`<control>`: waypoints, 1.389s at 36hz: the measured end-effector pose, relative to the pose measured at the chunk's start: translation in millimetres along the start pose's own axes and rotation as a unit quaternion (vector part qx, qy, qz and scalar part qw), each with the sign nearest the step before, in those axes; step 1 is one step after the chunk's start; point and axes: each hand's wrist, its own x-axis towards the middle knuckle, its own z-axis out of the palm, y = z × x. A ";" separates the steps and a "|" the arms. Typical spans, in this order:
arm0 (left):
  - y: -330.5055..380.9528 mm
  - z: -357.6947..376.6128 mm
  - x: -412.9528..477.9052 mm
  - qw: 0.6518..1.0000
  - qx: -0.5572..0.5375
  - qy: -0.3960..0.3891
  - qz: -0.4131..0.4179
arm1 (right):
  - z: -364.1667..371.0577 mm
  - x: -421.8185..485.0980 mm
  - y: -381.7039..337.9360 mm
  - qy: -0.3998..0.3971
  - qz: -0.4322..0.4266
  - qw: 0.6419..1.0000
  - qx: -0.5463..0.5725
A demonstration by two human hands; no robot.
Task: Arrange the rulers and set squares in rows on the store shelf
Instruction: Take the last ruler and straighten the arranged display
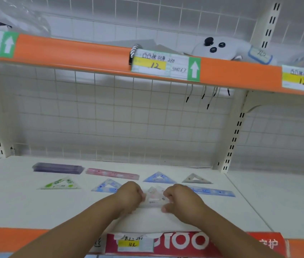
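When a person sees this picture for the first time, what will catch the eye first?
First the left hand and right hand, low in the middle, both holding a pale set square on the white shelf. Behind them two rows of stock run from a purple ruler stack at the left to a grey set square at the right. Above runs the orange shelf edge with a price tag.

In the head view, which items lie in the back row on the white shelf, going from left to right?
purple ruler stack → pink ruler → blue set square → grey set square
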 end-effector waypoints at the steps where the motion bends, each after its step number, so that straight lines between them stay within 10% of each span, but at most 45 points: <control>1: 1.2 2.0 0.6 1.000 0.002 0.009 0.002 | -0.4 0.1 3.2 0.000 -0.009 1.000 -0.007; 16: 7.1 28.8 -2.0 0.977 0.209 0.029 -0.014 | -21.4 2.4 56.6 0.176 -0.007 0.983 -0.056; 50: 9.9 42.7 7.7 0.948 0.313 -0.032 -0.043 | -24.5 95.4 200.7 0.021 0.043 0.998 -0.039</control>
